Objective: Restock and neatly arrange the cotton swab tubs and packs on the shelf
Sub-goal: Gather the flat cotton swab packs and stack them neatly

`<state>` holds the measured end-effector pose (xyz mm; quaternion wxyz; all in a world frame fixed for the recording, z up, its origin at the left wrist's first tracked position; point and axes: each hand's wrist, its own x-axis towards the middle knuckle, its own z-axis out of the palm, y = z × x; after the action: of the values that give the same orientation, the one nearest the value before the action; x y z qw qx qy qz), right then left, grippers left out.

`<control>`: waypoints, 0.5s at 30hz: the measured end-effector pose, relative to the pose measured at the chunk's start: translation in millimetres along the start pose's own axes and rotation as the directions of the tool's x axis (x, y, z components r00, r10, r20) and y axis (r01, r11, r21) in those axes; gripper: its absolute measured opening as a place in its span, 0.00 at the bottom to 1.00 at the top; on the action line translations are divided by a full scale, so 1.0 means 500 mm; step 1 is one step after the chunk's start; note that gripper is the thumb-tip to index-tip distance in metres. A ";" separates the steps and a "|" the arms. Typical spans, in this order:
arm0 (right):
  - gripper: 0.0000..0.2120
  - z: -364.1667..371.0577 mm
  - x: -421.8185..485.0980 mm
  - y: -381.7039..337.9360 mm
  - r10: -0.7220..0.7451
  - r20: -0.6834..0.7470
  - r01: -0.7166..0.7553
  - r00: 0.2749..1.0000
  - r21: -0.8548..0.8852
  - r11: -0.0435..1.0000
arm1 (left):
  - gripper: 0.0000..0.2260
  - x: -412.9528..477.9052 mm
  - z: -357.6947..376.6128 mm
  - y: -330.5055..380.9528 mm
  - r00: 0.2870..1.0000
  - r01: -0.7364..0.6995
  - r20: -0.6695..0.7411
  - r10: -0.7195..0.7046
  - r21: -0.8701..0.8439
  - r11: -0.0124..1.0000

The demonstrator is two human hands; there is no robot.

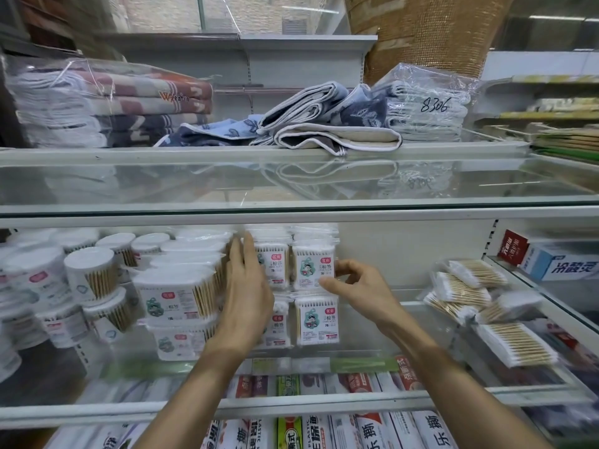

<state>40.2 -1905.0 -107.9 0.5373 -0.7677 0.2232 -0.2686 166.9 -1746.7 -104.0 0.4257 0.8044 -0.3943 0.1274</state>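
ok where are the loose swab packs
Head view: the loose swab packs lie piled at the middle shelf's right end, right of the right hand, near the blue-and-white box.

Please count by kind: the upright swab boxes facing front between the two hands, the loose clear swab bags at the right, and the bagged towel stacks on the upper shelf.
Upright swab boxes: 4
Loose swab bags: 5, some blurred
Bagged towel stacks: 2
Total: 11
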 end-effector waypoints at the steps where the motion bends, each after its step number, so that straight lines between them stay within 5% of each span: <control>1: 0.09 -0.001 -0.001 -0.001 -0.002 -0.001 0.002 1.000 -0.001 1.000 | 0.35 -0.004 0.001 0.003 1.000 0.007 0.017 -0.008 0.007 1.000; 10: 0.12 -0.029 -0.010 -0.004 -0.041 -0.166 0.049 0.985 0.044 0.998 | 0.33 -0.030 -0.013 0.042 0.984 -0.169 -0.029 0.174 0.129 0.977; 13: 0.06 -0.051 -0.024 -0.002 -0.085 -0.263 0.099 0.961 0.039 0.994 | 0.22 -0.038 -0.013 0.065 0.907 -0.402 -0.133 0.400 0.010 0.916; 15: 0.04 -0.067 -0.037 0.003 -0.100 -0.319 0.114 0.943 0.028 0.993 | 0.16 -0.040 -0.002 0.073 0.890 -0.448 -0.173 0.422 -0.155 0.881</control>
<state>4.1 -1917.5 -103.2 0.4967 -0.7130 0.2582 -0.4222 126.5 -1747.1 -92.8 0.4866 0.6403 -0.5458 0.2353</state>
